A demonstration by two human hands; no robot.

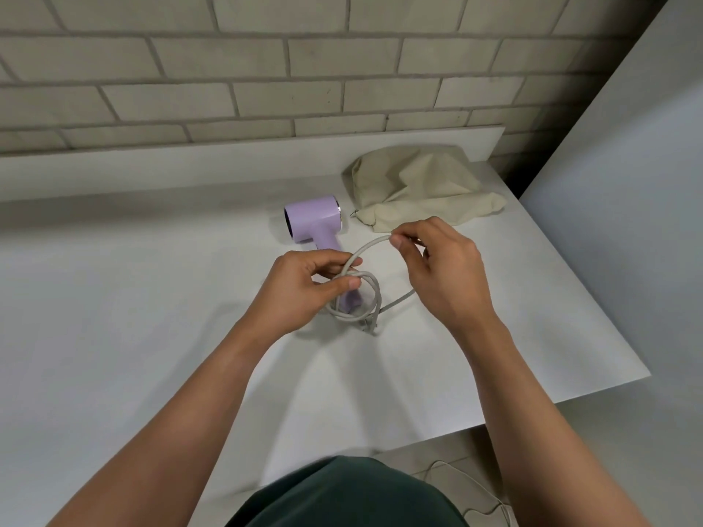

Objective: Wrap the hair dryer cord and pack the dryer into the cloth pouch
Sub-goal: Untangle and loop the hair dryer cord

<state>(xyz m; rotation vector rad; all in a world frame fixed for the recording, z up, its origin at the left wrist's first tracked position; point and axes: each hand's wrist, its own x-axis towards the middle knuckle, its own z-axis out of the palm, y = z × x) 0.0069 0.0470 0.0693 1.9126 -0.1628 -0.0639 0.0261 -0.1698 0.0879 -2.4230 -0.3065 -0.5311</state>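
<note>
Closest to me is my dark green top; beyond it both forearms reach over the white tabletop, where my left hand grips a small coil of grey cord in curled fingers and my right hand pinches the same cord atop a loose arc, just right of the coil. Past my hands the lilac hair dryer lies on the tabletop, its short barrel running left to right with the dark opening facing left and its handle pointing back toward me, the end behind the coil. Just right of the dryer, nearer the brick wall, lies the crumpled beige cloth pouch.
</note>
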